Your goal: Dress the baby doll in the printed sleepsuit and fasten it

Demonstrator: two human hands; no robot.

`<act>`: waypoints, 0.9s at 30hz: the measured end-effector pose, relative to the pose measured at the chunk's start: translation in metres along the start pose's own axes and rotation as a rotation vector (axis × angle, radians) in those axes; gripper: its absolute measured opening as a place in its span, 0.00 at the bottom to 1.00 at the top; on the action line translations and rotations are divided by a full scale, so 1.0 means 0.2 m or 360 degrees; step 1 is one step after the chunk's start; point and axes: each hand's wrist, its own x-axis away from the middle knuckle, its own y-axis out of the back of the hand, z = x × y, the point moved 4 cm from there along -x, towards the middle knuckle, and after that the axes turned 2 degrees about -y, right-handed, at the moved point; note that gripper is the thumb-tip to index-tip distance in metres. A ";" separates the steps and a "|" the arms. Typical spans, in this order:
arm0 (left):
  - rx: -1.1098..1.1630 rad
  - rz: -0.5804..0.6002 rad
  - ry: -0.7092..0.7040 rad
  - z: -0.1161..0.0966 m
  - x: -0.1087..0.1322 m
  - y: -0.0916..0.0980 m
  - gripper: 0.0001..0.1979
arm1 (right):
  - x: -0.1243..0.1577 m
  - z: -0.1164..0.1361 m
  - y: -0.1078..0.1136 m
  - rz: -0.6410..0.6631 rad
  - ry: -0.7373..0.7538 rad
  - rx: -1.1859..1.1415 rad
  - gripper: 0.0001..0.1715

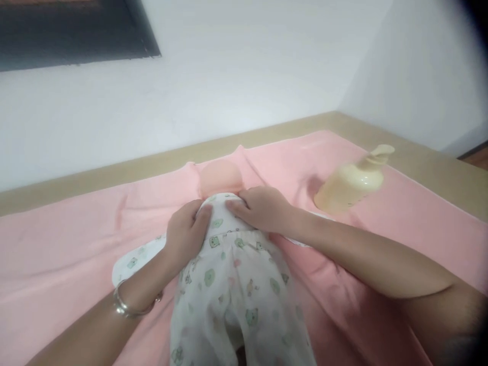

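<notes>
A baby doll dressed in a white top and trousers (236, 290) with a green animal print lies on its back, its smooth peach head (221, 178) at the far end. My left hand (186, 229) is closed around the left side of the doll's upper body, thumb on the chest and fingers behind. On the opposite side my right hand (263, 208) grips the same top near the neck, its thumb also on the front. The printed sleeves (135, 259) stretch out to both sides. The lower legs run out of view at the bottom.
Beneath the doll a creased pink blanket (152, 203) covers most of the tan surface (366, 129). A pale yellow pump bottle (348, 185) is at the right, beyond my right forearm. White walls (244, 71) meet behind, with a dark-framed opening (76, 35) at upper left.
</notes>
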 end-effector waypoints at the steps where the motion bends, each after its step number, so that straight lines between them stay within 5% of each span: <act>1: -0.0006 -0.0011 -0.0005 0.00 0.00 0.00 0.20 | 0.00 0.00 0.01 -0.0021 0.0031 0.0006 0.36; 10: 0.0022 -0.0032 -0.0038 -0.01 0.00 0.00 0.19 | 0.09 0.14 0.07 -0.0443 0.0419 0.0336 0.22; 18: -0.0113 -0.0189 -0.0177 -0.05 0.04 0.03 0.14 | 0.01 0.02 0.01 0.0031 0.0046 0.0003 0.36; 21: -0.0119 -0.0225 -0.0184 -0.04 0.03 0.04 0.14 | 0.03 0.05 0.04 -0.0144 0.0141 0.0118 0.32; 27: -0.0127 0.0050 -0.0069 -0.02 0.00 0.00 0.21 | 0.07 0.11 0.07 -0.0381 0.0283 0.0077 0.19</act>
